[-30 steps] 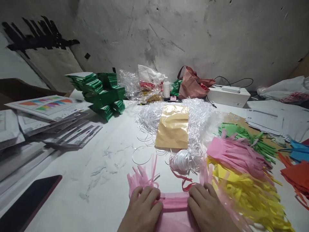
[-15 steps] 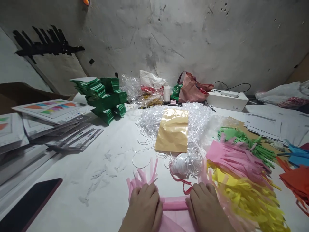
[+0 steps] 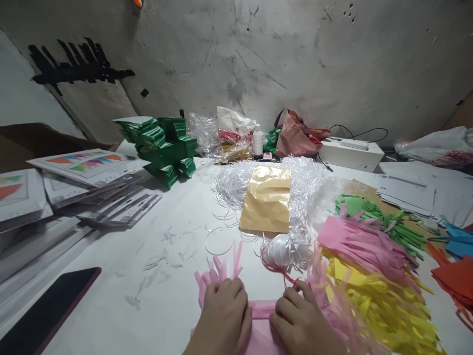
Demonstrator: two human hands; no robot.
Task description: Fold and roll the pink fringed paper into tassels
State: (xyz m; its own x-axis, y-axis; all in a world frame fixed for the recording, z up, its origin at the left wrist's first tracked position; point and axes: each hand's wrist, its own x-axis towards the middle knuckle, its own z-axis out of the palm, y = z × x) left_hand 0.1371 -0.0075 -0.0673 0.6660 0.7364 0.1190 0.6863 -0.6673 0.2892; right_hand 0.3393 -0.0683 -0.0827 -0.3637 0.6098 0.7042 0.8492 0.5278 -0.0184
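Both hands press on a pink fringed tissue paper (image 3: 261,311) lying at the near edge of the white table (image 3: 155,286). My left hand (image 3: 223,318) lies over its left part, fingers curled down, with pink fringe strips sticking up just beyond the fingertips. My right hand (image 3: 301,323) rests on its right part, fingers bent and close to the left hand. A thin red ribbon (image 3: 284,276) curls just ahead of the right fingers. A bundle of white ribbon (image 3: 283,250) lies beyond it.
Fringed pink, yellow and green paper (image 3: 369,266) is piled at the right, orange sheets (image 3: 454,278) further right. A gold sheet (image 3: 266,199) lies on white shreds. Green packs (image 3: 162,145), printed cards (image 3: 84,182), a dark phone (image 3: 44,315), a white bottle (image 3: 257,139), bags and a white box (image 3: 351,154) stand around.
My right hand has slid left along the pink paper toward my left hand, narrowing the gap between them. The view has shifted slightly.
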